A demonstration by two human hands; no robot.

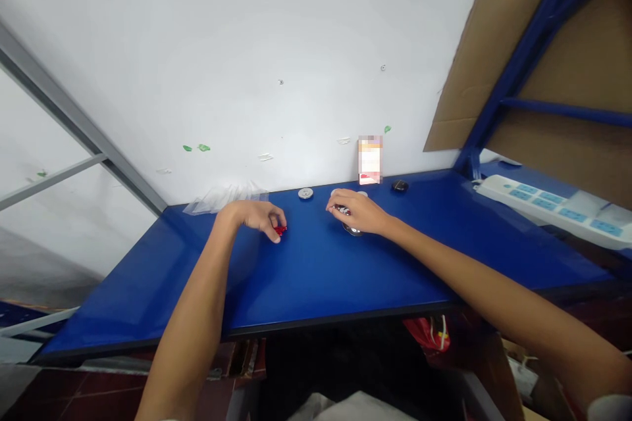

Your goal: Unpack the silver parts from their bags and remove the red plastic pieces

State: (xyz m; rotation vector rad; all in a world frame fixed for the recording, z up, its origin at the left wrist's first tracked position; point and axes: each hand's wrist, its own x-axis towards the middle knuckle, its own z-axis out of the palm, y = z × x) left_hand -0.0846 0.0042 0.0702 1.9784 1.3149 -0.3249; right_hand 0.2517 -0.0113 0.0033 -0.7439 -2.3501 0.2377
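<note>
A white wall (316, 46) fills the top of the frame; below it, a blue table (296, 276) spans the centre. A cardboard sheet (459, 79) stands at upper right, above a white power strip (518, 196) at the right edge. Clear plastic sleeves (224, 200) lie left of centre. In the middle, the left hand (257, 216) pinches a red piece (280, 230) between thumb and fingers. Right of centre, the right hand (363, 212) curls over a partly hidden shiny round object (353, 231); I cannot tell whether it grips it. A pixelated upright panel (370, 161) stands behind, with a black item (399, 186) to its right and a pale disc (305, 193) to its left.
</note>
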